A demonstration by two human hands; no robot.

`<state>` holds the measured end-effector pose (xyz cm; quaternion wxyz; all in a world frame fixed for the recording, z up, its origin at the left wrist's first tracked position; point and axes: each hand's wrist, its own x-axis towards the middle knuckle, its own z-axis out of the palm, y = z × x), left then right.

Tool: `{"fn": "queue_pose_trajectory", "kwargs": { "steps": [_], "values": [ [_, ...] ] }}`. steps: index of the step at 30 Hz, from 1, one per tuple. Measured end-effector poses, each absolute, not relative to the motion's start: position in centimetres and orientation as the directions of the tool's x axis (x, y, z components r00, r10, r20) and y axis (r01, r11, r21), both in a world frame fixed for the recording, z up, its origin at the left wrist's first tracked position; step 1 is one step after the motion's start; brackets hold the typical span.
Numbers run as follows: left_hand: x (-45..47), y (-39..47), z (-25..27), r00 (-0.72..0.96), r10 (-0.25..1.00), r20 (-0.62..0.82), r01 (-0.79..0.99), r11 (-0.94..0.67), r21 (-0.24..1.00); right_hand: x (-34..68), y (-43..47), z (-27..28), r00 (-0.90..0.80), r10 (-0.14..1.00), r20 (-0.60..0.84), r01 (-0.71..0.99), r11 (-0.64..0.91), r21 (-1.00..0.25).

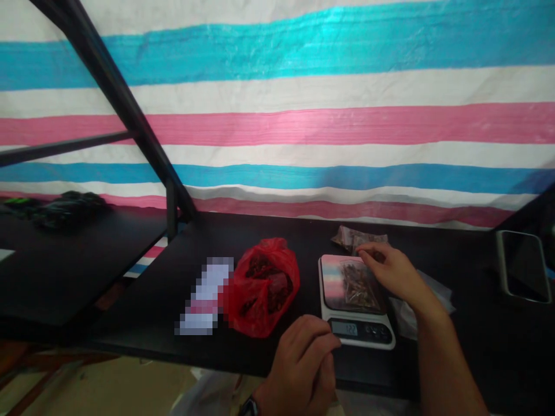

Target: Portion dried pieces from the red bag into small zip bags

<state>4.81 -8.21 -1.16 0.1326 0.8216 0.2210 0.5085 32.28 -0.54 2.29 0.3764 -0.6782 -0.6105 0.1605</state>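
While our left hand (302,359) curled its fingers together at lower centre, our right hand (392,269), grip unclear, overlapped the digital scale (333,292) right of centre.

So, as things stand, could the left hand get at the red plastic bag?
Probably yes. The left hand is close to the near right side of the red plastic bag, with nothing visible between them; the scale sits off to the right.
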Motion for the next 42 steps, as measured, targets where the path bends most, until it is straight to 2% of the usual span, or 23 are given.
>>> {"fn": "queue_pose_trajectory", "kwargs": {
  "steps": [12,18,25,30,33,37,39,42],
  "values": [
    [4.6,-8.5,-1.6,0.387,0.4,0.831,0.208,-0.916,0.344,32.1,-0.9,2.9,0.206,0.953,0.224,0.727,0.004,-0.687],
    [5.0,-8.4,-1.5,0.393,0.38,0.837,0.174,-0.925,0.338,32.5,-1.0,2.7,0.186,0.955,0.232,0.747,0.016,-0.664],
    [5.4,-7.5,-1.2,0.344,0.419,0.84,0.17,-0.908,0.383,32.5,-0.8,1.7,0.117,0.976,0.183,0.73,0.041,-0.682],
    [5.3,-7.1,-1.2,0.303,0.496,0.814,0.188,-0.868,0.459,32.7,-0.7,1.8,0.088,0.967,0.238,0.706,0.108,-0.7],
    [5.4,-7.3,-1.4,0.246,0.639,0.729,0.171,-0.769,0.616,32.0,-0.7,2.3,0.075,0.957,0.279,0.668,0.159,-0.727],
    [6.0,-7.5,-1.5,0.073,0.914,0.398,0.116,-0.404,0.907,28.9,-1.2,4.0,-0.005,0.961,0.275,0.547,0.233,-0.804],
    [6.2,-7.4,-1.3,0.033,0.973,0.23,0.015,-0.231,0.973,26.4,-1.4,5.0,-0.073,0.963,0.259,0.499,0.26,-0.827],
    [6.5,-7.1,-0.9,0.083,0.994,0.067,-0.222,-0.047,0.974,22.5,-1.5,6.3,-0.113,0.957,0.266,0.475,0.287,-0.832]
  ]
}}
